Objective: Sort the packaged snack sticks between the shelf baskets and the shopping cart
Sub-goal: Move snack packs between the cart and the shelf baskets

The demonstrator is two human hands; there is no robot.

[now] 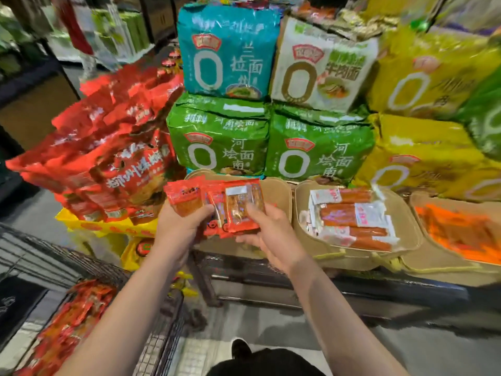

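Filling the upper half of the frame is a wall of plump, glossy noodle multipacks: one teal pack (227, 50) and one white pack (322, 66) on top, two green packs (219, 137) side by side beneath them, and yellow packs (431, 77) stacked toward the right edge, their count lost in blur. At the left centre, a slumping heap of crinkled red bags (108, 147) leans against them, too many and too smeared to count.

Along the lower left runs the dark wire shopping cart (160, 346), its mesh walls holding a loose pile of shiny red snack packets (70, 327).

Across the middle right stand three tan, soft-sided baskets with rounded corners. The left basket (279, 191) sits behind the hands, its contents hidden. The middle basket (306, 232) holds long reddish sticks in clear wrap with white labels (355, 221), roughly four showing. The right basket (444, 264) holds bright orange sticks (461, 232), blurred together.

At the centre of the frame, in front of the left basket, the person holds a fan of small flat snack stick packets (241, 207), red film with clear windows; about three show. The left hand (176, 229) grasps the fan's left side, fingers curled around the packets. The right hand (271, 234) pinches the front packet, thumb pressed on its face and fingers beneath.

At the bottom centre a dark shoe (241, 348) shows on the grey floor.
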